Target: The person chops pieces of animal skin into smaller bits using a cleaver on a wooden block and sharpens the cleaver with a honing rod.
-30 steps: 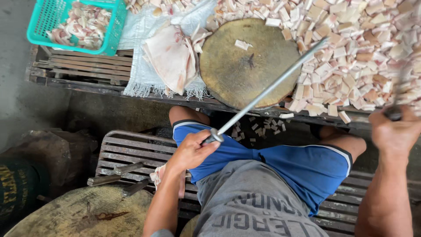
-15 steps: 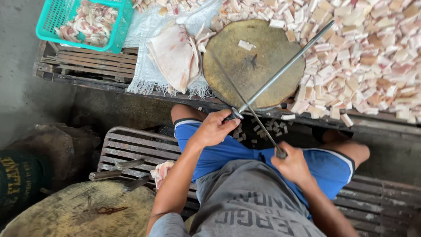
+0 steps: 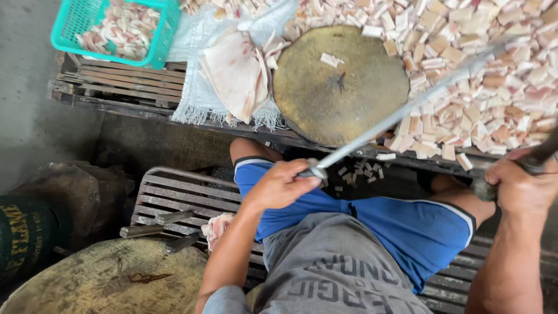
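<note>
Left hand (image 3: 282, 185): still gripping the sharpening rod (image 3: 401, 113), fingers closed.
Right hand (image 3: 520, 186): swinging out right from mid-lap, fist clenching the knife handle (image 3: 537, 157).

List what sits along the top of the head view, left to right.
Teal basket of meat pieces → folded pale slab on white cloth → round wooden chopping block → heap of cubed meat.

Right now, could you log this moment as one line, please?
left hand: grips sharpening rod | right hand: grips knife handle | chopping block: nearly bare
</note>
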